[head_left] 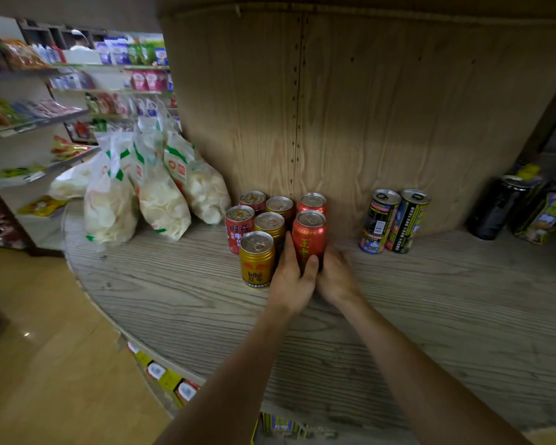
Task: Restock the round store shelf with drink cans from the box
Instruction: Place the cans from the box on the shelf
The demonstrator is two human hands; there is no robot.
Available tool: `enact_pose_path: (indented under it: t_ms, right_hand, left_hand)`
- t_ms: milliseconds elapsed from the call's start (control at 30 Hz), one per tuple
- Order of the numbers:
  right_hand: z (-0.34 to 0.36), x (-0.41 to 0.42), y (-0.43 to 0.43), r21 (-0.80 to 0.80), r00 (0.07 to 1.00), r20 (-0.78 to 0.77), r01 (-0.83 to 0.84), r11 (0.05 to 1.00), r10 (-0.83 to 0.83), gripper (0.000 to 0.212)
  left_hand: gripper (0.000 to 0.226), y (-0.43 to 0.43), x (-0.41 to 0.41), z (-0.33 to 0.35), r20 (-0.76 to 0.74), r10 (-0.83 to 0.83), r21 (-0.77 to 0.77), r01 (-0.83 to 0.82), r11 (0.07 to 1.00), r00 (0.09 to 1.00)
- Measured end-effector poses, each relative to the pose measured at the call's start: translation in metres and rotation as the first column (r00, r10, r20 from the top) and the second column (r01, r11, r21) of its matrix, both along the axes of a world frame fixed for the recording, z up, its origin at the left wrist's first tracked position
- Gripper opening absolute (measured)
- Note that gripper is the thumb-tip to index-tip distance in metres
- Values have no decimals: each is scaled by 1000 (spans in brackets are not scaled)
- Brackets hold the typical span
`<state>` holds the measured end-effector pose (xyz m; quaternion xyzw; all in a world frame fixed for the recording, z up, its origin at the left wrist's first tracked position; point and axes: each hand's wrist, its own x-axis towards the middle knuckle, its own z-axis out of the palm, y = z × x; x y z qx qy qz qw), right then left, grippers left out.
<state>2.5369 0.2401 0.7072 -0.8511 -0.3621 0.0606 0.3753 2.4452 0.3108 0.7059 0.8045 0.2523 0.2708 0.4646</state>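
Two hands: both on the same red can (309, 239), just below the middle of the frame, standing on the round shelf (430, 316).
Left hand (289, 281): fingers curled round the can's left side with the thumb across the front, so it's properly holding it.
Right hand (336, 279): tucked in at the can's lower right. It's blurry and the fingers are hidden, so I can't tell if it grips or just steadies.
Can position: upright at the front of the right-hand row, directly ahead of another red can (312, 203) and just beside the gold can (256, 260).
Doing it well: I'd nudge it straight back till it touches the one behind and keep the label facing out. Mind the left knuckles don't tip the gold can, it's tight in there.
Box: not in shot, so no idea what's left in it.
Can tops: every one I can see has its pull tab down, so they look sealed.
Bags (161, 194): left of centre, clear and stuffed with pale crisps, leaning toward the wooden back wall.
Black-and-yellow cans (394, 220): a pair right of centre, well apart from the cluster.
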Motion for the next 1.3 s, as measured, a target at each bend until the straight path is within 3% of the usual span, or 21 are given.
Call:
enact_pose_path:
  t_ms: [233,500,700,900,1033,1300]
  right_hand:
    - [-3,0,0,-17,997,70,12,1000,-11,53]
    - [2,-6,-12,-47,999,41,16,999,-14,68]
    - [10,-33,-30,-103,999,32,20,994,-17,78]
    - [-26,-29,-25,-118,997,6,74,990,-74,86]
    - [17,-76,-29,-120,997,25,77,990,-74,75]
    - [17,-82,-23,-153,994,26,111,982,-109,80]
  left_hand:
    - [79,2,2,-2,-1,4,24,-4,1000,1000]
    - [86,-2,-3,-2,-15,3,81,-2,997,1000]
    - [91,-3,-12,5,-37,-63,30,64,998,997]
    - [82,-14,-44,3,-23,-115,28,116,993,993]
    - [71,-9,-51,6,-35,-215,-6,215,977,976]
    - [72,-4,-50,11,-120,-284,-28,282,959,951]
